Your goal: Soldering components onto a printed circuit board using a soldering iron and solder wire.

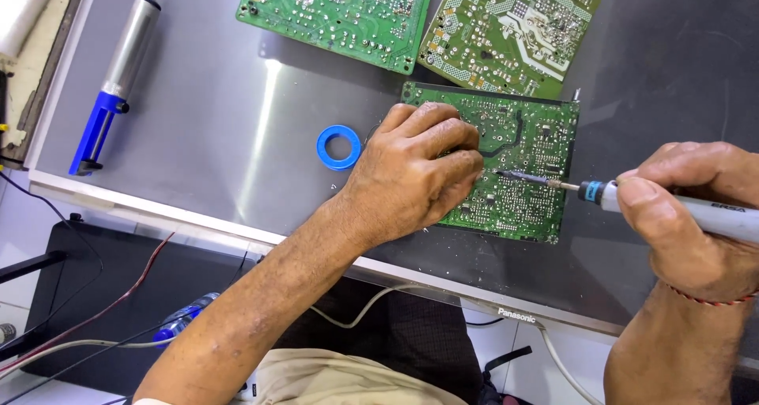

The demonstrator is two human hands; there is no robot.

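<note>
Three green circuit boards lie on the grey tabletop (198,128). The left hand (411,172) presses the nearest circuit board (526,148) with bent fingers, grasping nothing. The right hand (696,215) has its fingers clenched around a soldering iron (632,195), whose tip touches this board.

green circuit board (518,164), blue solder reel (339,147), blue-silver desoldering pump (115,81)

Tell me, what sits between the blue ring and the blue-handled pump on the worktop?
Nothing: between blue ring and pump the head view shows only bare grey sheet.
</note>
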